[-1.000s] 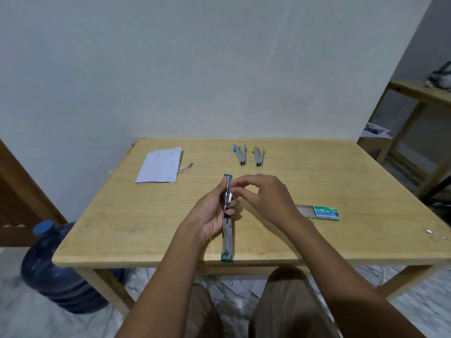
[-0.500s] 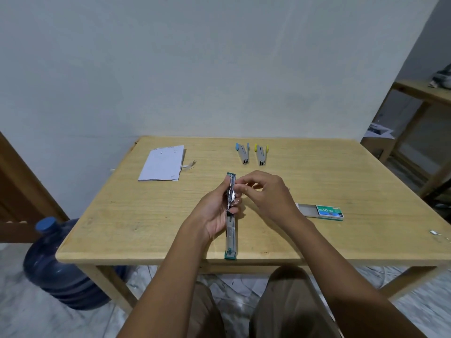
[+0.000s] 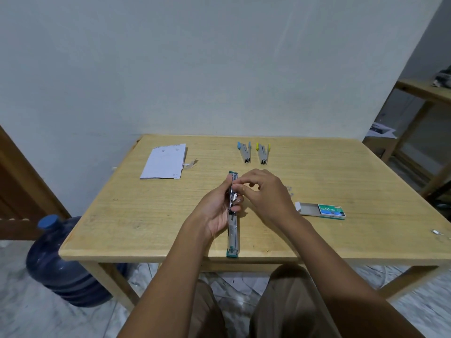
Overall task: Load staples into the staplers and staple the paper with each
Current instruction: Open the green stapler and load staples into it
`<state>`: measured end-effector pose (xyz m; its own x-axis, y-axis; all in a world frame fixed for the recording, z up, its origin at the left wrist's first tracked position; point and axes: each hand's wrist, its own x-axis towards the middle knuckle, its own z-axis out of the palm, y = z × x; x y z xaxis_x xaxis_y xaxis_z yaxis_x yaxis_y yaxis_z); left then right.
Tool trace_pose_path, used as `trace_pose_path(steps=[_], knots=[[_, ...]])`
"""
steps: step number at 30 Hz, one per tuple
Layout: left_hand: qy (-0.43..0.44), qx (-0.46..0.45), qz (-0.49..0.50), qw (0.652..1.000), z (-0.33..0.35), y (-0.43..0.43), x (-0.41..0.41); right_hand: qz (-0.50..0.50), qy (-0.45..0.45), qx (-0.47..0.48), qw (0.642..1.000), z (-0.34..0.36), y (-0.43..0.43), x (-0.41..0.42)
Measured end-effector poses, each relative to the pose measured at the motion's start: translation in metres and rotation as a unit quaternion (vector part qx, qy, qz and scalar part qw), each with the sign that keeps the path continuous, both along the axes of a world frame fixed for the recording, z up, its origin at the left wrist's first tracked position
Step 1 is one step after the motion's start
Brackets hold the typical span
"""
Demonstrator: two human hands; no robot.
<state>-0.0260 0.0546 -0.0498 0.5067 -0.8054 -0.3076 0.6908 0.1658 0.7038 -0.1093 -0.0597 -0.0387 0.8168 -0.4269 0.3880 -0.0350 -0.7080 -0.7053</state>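
Green stapler (image 3: 233, 230): opened out flat and lying lengthwise toward me. Its near end sits at the front edge of the table (image 3: 122, 215), and its far half is between the two hands.

Left hand (image 3: 214, 211): comes in from the left, fingers curled round the green stapler's middle, gripping it.

Right hand (image 3: 264, 193): thumb and forefinger pinch the top edge of the green stapler's far half, with the other fingers curled above. I cannot tell whether a strip of staples sits between the fingertips.

Staple box (image 3: 324, 211): on the table to the right of the right hand, apart from it. Green sleeve, with the tray slid out to the left. I cannot make out what is in the tray.

Blue stapler (image 3: 244, 152) and yellow stapler (image 3: 263, 153): side by side beyond the hands, near the far edge, coloured ends pointing away from me.

Paper (image 3: 164, 162): white, at the far left of the table, with a small scrap (image 3: 191, 163) just beside its right edge.

Metal bit (image 3: 434, 231): at the table's right edge, too small for me to name.

Water jug (image 3: 61, 262): blue, on the floor by the table's front left leg.
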Motion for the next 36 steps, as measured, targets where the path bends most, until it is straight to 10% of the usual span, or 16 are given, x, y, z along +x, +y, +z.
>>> trace_pose_path(steps=[23,36], knots=[[0.051,-0.037,-0.020,0.998,-0.011,-0.001,0.008,0.110,0.064,-0.176,0.976,0.000,-0.011,-0.024],[0.024,-0.010,-0.010,1.000,-0.007,-0.003,0.006,0.112,0.070,-0.460,0.878,0.038,-0.030,-0.005]])
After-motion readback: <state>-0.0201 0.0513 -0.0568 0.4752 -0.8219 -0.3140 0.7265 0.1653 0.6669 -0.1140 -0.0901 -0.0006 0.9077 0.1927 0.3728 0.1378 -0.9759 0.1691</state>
